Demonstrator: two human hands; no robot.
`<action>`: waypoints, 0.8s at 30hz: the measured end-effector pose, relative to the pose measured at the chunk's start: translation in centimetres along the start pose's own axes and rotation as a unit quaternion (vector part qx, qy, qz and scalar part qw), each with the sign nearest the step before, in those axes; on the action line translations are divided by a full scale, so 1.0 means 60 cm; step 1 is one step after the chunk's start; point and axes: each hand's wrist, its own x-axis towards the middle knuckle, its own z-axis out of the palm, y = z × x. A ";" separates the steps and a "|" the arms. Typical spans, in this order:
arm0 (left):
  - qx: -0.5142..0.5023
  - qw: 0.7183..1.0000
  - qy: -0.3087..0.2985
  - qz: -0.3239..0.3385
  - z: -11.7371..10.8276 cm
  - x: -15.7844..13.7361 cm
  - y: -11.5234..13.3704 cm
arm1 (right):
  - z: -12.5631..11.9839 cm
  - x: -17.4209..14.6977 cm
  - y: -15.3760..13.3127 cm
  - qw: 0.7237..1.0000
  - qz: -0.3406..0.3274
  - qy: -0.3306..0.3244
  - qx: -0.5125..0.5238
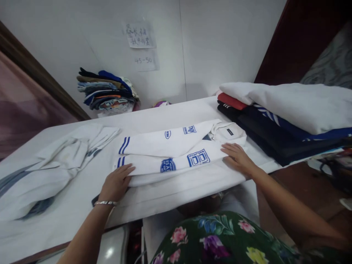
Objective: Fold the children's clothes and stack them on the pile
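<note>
A white jacket (154, 150) with blue printed patches and blue cuff stripes lies folded lengthwise on the white-covered table. Its collar, with a small dark label, points right and its sleeves lie along its length toward the left. My left hand (117, 183), with a silver bracelet at the wrist, rests on the jacket's near left end beside the striped cuff. On the near right end, just below the collar, lies my right hand (238, 157) with its fingers spread on the cloth. Both hands press flat from above; neither grasps the fabric.
A crumpled white garment (60, 165) with grey-blue parts lies on the left. At the right is a stack of folded clothes (253, 124), dark, red and white. Another pile of clothes (107, 90) stands behind the table's far edge. Handwritten paper signs (141, 35) hang on the wall.
</note>
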 end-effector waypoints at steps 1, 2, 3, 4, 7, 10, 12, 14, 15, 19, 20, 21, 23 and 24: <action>0.001 1.000 -0.001 -0.002 0.000 0.000 -0.001 | -0.004 0.000 0.003 1.000 0.002 0.002 0.001; 0.003 1.000 -0.002 -0.007 0.000 0.001 -0.002 | -0.007 0.001 0.007 1.000 0.003 0.003 0.003; 0.005 1.000 -0.003 -0.013 0.001 0.001 -0.002 | -0.010 0.002 0.012 1.000 0.003 0.004 0.003; 0.007 1.000 -0.004 -0.019 0.002 0.001 -0.003 | -0.012 0.003 0.018 1.000 0.002 0.002 0.003; 0.017 0.999 -0.001 -0.032 0.007 0.002 -0.005 | -0.012 0.004 0.038 1.000 0.016 -0.010 -0.018; 0.035 0.999 -0.005 -0.018 0.010 0.002 -0.006 | -0.004 0.003 0.055 0.997 0.049 -0.028 -0.060; 0.048 0.999 -0.010 -0.006 0.011 0.003 -0.007 | 0.002 0.001 0.060 0.995 0.058 -0.040 -0.072; 0.058 0.998 -0.012 -0.005 0.012 0.003 -0.006 | 0.005 -0.001 0.063 0.995 0.060 -0.048 -0.071; 0.062 0.998 -0.012 -0.007 0.012 0.003 -0.005 | 0.006 -0.001 0.063 0.994 0.062 -0.049 -0.069; 0.063 0.998 -0.019 -0.011 0.014 0.001 -0.004 | 0.002 -0.005 0.061 0.993 0.081 -0.069 -0.050; 0.058 0.998 -0.023 -0.015 0.014 -0.001 -0.006 | -0.001 -0.006 0.059 0.992 0.089 -0.077 -0.043; 0.051 0.998 -0.027 -0.019 0.012 -0.002 -0.008 | -0.005 -0.007 0.054 0.991 0.096 -0.085 -0.036; 0.028 0.999 -0.034 -0.029 0.006 -0.003 -0.010 | -0.014 -0.005 0.037 0.991 0.096 -0.093 -0.019; 0.014 0.999 -0.035 -0.029 0.001 -0.002 -0.007 | -0.018 -0.002 0.024 0.992 0.086 -0.093 -0.008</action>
